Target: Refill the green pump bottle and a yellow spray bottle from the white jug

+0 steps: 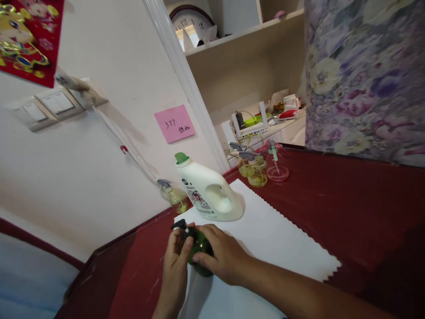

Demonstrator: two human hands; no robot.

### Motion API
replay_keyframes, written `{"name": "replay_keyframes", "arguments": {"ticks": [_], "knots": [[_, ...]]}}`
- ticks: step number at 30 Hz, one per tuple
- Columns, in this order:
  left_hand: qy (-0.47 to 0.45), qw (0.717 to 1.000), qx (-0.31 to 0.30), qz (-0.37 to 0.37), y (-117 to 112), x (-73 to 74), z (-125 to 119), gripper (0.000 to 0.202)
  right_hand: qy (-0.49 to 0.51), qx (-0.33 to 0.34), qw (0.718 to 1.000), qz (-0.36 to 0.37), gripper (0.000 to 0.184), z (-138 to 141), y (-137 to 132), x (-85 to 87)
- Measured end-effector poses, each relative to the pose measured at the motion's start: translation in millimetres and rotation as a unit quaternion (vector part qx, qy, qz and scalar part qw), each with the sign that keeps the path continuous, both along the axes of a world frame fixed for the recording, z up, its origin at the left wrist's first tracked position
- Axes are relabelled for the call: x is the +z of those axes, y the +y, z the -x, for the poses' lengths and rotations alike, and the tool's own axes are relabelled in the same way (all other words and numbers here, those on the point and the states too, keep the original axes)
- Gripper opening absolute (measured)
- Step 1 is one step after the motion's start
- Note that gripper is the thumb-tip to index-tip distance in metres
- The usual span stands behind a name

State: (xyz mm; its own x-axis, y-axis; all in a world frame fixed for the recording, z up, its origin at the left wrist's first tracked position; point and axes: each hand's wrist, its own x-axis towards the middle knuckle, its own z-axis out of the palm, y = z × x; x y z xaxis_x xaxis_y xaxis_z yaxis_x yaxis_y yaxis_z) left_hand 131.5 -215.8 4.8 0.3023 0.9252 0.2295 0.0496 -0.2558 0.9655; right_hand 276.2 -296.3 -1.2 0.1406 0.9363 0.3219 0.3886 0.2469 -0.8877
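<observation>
A dark green pump bottle (pixel 201 248) with a black pump head (pixel 181 224) is between my two hands, over a white sheet with a zigzag edge (pixel 292 248). My left hand (pixel 177 257) has its fingers closed around the collar of the pump, thumb at the front. My right hand (pixel 224 254) is wrapped round the bottle's body from the right. Just behind stands a large white jug (pixel 212 195) with a hollow handle and an open neck, where a green spout piece (pixel 181 157) sticks up.
A yellowish spray bottle (pixel 175 197) stands by the wall, left of the jug. Several more spray bottles (pixel 257 173) are at the back right, one of them pink (pixel 277 170). A floral cloth panel (pixel 365 79) hangs behind the dark red table (pixel 332 190).
</observation>
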Motion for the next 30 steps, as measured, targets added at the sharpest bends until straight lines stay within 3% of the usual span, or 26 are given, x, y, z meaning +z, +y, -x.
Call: {"name": "replay_keyframes", "arguments": {"ticks": [4, 12, 19, 25, 30], "knots": [[0.049, 0.999, -0.006, 0.002, 3.1, -3.3, 9.2, 0.054, -0.003, -0.002, 1.0, 0.003, 0.061, 0.1, -0.6, -0.4], [-0.044, 0.999, -0.009, 0.022, -2.7, -2.1, -1.6, 0.058, -0.002, 0.002, 1.0, -0.006, 0.061, -0.5, 0.2, -2.5], [0.037, 0.999, 0.007, -0.021, -4.2, 2.1, 1.9, 0.055, -0.002, 0.001, 1.0, -0.001, 0.061, 1.2, -0.1, -2.4], [0.028, 0.999, 0.02, 0.009, 1.6, -0.2, 8.2, 0.059, -0.019, -0.002, 1.0, -0.001, 0.062, 0.3, -0.8, -4.8], [-0.076, 0.996, 0.034, 0.035, 12.1, 8.8, 13.4, 0.055, -0.053, 0.01, 0.999, 0.004, 0.095, -1.6, 2.6, -10.9]]}}
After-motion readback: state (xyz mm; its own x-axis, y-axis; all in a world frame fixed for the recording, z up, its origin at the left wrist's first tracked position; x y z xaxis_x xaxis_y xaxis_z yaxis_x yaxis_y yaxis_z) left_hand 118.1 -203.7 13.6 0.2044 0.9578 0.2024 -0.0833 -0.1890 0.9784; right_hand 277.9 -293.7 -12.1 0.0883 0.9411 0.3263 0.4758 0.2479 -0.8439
